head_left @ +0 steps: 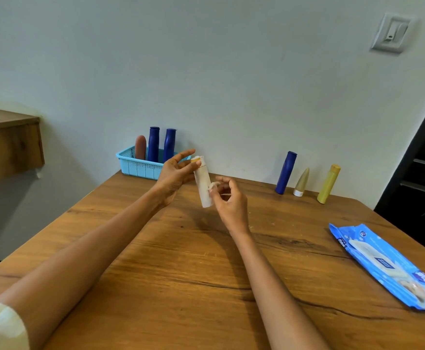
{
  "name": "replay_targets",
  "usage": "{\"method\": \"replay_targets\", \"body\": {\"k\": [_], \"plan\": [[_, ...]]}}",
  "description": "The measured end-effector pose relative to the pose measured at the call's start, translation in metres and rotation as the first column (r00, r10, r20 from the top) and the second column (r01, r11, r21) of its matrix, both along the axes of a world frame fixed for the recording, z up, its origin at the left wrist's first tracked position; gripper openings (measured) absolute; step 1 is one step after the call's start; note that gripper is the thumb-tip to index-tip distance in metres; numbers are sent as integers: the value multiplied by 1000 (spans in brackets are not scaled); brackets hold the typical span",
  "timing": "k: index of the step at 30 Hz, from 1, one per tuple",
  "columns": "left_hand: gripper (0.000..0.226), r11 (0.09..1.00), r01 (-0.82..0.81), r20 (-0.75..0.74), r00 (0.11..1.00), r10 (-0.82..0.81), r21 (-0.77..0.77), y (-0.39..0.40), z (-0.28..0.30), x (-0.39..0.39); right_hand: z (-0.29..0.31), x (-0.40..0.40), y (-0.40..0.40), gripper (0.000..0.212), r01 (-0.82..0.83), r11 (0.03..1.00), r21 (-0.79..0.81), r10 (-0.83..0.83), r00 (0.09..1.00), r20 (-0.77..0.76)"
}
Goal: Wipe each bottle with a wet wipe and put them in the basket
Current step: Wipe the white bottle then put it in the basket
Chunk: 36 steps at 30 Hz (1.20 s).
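Above the bench (181,261), the left hand (173,175) holds the white bottle's (203,185) top with fingers mostly straight; the right hand (229,200) pinches a wipe (214,185) against it. Three bottles stand in the basket (137,166); three more (303,176) wait by the wall, beyond the wipes pack (388,263).

A home room: wooden table (181,274), painted wall (231,72), wall switch (392,32).

At lower right of the frame, a blue wet wipes pack (388,265) shows white letters "mee" at its near edge; other print is unreadable.
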State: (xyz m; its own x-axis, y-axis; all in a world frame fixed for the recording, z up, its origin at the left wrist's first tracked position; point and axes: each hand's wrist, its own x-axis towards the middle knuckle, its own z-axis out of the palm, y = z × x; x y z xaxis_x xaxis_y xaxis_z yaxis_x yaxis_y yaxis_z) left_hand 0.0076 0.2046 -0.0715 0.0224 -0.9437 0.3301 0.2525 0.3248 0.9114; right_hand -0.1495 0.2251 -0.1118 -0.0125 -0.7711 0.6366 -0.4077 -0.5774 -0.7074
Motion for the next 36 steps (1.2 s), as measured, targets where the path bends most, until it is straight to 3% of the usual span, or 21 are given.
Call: {"method": "replay_targets", "body": {"k": [2, 6, 9, 12, 15, 19, 22, 26, 31, 36], "plan": [[45, 1000, -4, -17, 1000, 4, -3, 0, 1, -1, 1, 2, -2, 32, -30, 999, 21, 30, 1000, -5], [45, 999, -30, -12, 999, 29, -23, 0, 3, -2, 1, 3, -3, 46, -124, 960, 250, 118, 992, 36], [43, 998, -49, -25, 999, 48, -37, 1, 4, -3, 3, 3, -2, 56, -141, 936, 323, 150, 989, -1], [44, 998, -42, -26, 999, 41, -50, 2, 7, -5, 5, 5, -5, 54, -149, 908, 391, 146, 989, 37], [47, 996, -50, -29, 998, 48, -72, 4, 10, -7, 5, 4, -5, 52, -283, 809, 515, 170, 952, 255], [48, 990, -24, 87, 996, 36, -137, 3, 9, -6, 7, -1, -4, 35, -470, 721, 509, 94, 794, 600], [48, 985, 7, 156, 988, 20, -171, 4, 6, -7, 5, -2, -1, 31, -514, 666, 540, 16, 734, 679], [47, 979, -8, 214, 975, 53, -206, 3, 7, -8, 4, -1, -2, 28, -474, 662, 581, -42, 750, 660], [48, 967, -94, 230, 962, 150, -236, -1, 6, -6, 2, 1, -6, 30, -213, 795, 568, -83, 889, 450], [52, 962, -123, 256, 949, 186, -244, -4, 4, -4, 4, 2, -13, 15, -121, 858, 499, -137, 883, 450]]}}
